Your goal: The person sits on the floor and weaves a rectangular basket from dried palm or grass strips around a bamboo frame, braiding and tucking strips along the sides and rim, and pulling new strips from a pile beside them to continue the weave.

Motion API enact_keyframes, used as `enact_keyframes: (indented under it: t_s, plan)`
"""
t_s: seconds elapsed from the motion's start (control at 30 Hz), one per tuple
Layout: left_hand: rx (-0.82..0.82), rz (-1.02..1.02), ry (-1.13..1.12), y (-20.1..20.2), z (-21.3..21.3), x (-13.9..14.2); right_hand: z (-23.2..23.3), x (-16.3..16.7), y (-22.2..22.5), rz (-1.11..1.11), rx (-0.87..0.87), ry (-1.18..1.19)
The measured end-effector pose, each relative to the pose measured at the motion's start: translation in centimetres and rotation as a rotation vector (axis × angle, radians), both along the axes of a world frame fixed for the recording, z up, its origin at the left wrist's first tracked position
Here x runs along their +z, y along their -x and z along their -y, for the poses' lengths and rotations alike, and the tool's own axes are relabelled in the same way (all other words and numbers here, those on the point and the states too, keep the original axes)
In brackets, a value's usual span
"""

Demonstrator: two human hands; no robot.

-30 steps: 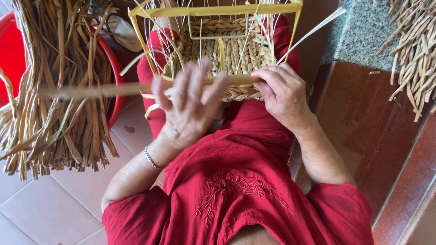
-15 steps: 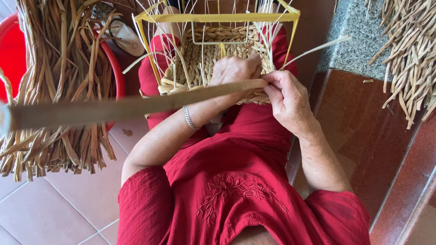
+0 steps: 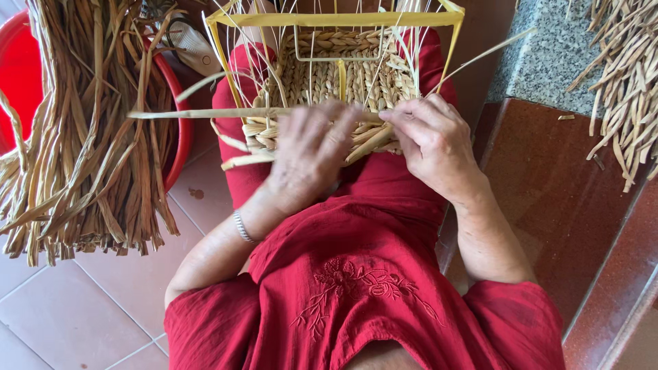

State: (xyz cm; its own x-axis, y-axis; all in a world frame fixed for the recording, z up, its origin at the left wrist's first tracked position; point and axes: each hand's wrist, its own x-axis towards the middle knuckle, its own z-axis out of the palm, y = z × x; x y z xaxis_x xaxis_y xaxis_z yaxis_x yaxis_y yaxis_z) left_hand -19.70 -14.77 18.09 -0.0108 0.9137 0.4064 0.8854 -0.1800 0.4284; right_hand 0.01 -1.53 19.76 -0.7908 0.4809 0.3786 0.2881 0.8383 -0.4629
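Right now the half-woven basket [image 3: 336, 82] is resting on the person's lap, against the red dress [image 3: 356, 274], its near edge tipped toward the body. Its yellow wire frame [image 3: 336, 18] is standing above the woven part, and thin pale stakes are rising through the frame. The basket is holding nothing loose that I can make out; only its own plaited bottom and low wall are showing inside.

The left hand [image 3: 308, 154] is lying over the near rim of the weave, blurred, its fingers loosely spread and pressing down on the strands; whether they are pinching anything I cannot tell. The right hand [image 3: 432, 140] is sitting just beside it, its thumb and forefinger pressed together and pinching a long flat straw strand [image 3: 205, 114]. That strand is running out level to the left, past the frame. A shorter strand end [image 3: 247, 161] is sticking out below it from under the left hand.

On the left, a red plastic basin [image 3: 179, 116] is standing on the tiled floor [image 3: 82, 308], and a thick bundle of dried straw [image 3: 89, 130] is filling it and drooping over its rim. A sandal [image 3: 192, 44] is lying beyond the basin. At the far right, more dried straw [image 3: 627, 75] is hanging over a grey stone ledge [image 3: 541, 62].
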Motion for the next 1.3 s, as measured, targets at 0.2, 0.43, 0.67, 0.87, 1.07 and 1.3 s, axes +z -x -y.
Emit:
enact_keyframes:
  t_s: [0.2, 0.43, 0.67, 0.87, 1.07, 1.3]
  plan:
    - [0.047, -0.27, -0.03, 2.6, 1.8, -0.6, 0.1, -2.6, 0.8, -0.119, -0.12, 0.047]
    - [0.071, 0.082, 0.212, 2.8, 3.0, -2.4, 0.6, -4.2, 1.4, -0.176, -0.189, -0.094]
    - [-0.028, -0.113, 0.04, 1.5, 3.9, 0.0, 1.1, -5.9, 2.4, -0.183, -0.265, -0.267]
    - [-0.011, -0.224, 0.166, 1.1, 3.7, -0.6, 0.7, -3.8, 1.9, -0.115, 0.003, -0.049]
    - [0.132, -0.136, 0.321, 3.1, 3.2, 2.4, 1.4, -1.5, 1.4, -0.051, 0.102, -0.002]
    - [-0.096, -0.228, -0.157, 0.5, 1.9, 3.1, 0.1, -2.8, 1.5, -0.078, -0.033, 0.206]
